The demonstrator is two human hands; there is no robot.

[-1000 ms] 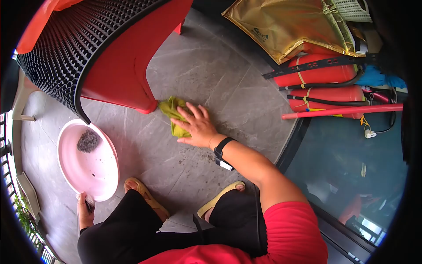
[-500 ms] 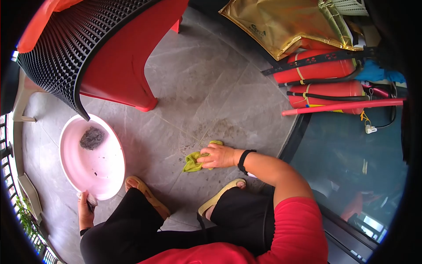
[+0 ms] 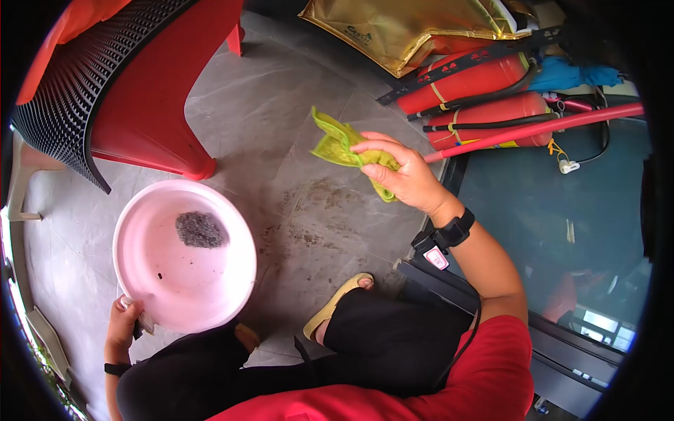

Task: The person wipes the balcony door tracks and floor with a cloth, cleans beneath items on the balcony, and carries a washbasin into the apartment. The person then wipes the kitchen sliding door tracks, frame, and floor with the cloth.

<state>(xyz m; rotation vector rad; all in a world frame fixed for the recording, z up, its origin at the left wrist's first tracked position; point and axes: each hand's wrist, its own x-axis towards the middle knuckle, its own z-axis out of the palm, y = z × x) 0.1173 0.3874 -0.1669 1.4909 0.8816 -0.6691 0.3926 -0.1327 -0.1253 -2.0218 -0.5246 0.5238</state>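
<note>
My right hand (image 3: 404, 172) is closed round a crumpled yellow-green cloth (image 3: 340, 144), raised above the grey tiled floor. Dark dirt smears (image 3: 309, 217) mark the tiles below it. At the lower left, my left hand (image 3: 123, 321) grips the near rim of a round pink basin (image 3: 239, 270). Something whitish and dark is bunched at those fingers, too small to make out. Inside the basin lie a dark grey, fuzzy scouring-pad-like clump (image 3: 201, 230) and a few dark specks.
A red plastic stool (image 3: 151, 98) with a black textured mat (image 3: 77, 91) over it stands at the upper left. To the right are red fire extinguishers (image 3: 484, 116), a gold bag (image 3: 393, 31), a red pole (image 3: 533, 131) and a glass panel (image 3: 547, 210).
My right hand has lifted the cloth off the floor and moved up and right. The basin has shifted right, toward my legs, with my left hand still at its rim.
</note>
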